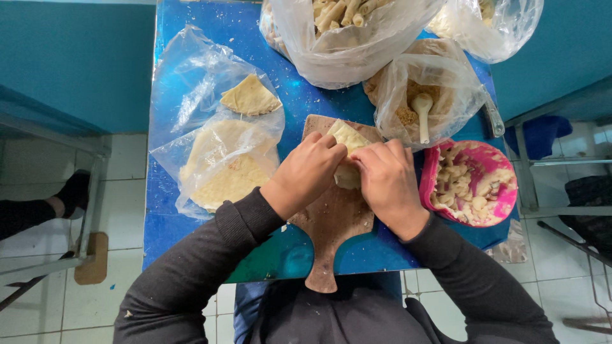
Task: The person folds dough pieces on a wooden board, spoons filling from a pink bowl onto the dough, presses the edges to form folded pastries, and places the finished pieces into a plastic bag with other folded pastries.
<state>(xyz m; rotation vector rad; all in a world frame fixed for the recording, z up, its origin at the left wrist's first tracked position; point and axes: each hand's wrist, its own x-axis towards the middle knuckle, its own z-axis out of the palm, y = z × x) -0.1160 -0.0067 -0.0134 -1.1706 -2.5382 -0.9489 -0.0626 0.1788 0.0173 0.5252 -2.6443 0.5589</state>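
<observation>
My left hand [305, 173] and my right hand [387, 185] both press on a pale folded dough wrapper [347, 141] lying on a brown wooden board [331, 223]. Fingers of both hands curl over the wrapper's near part; its far corner sticks out beyond them. The board's handle points toward me. Black sleeves cover both arms.
On the blue table [191, 236] a clear plastic sheet holds round wrappers [226, 165] and a folded one [250, 97] at left. A pink bowl of chopped filling [473, 185] sits right. Bags hold crumbs with a white spoon [422, 114] and rolled pieces [341, 13]. A person's foot [70, 191] is at far left.
</observation>
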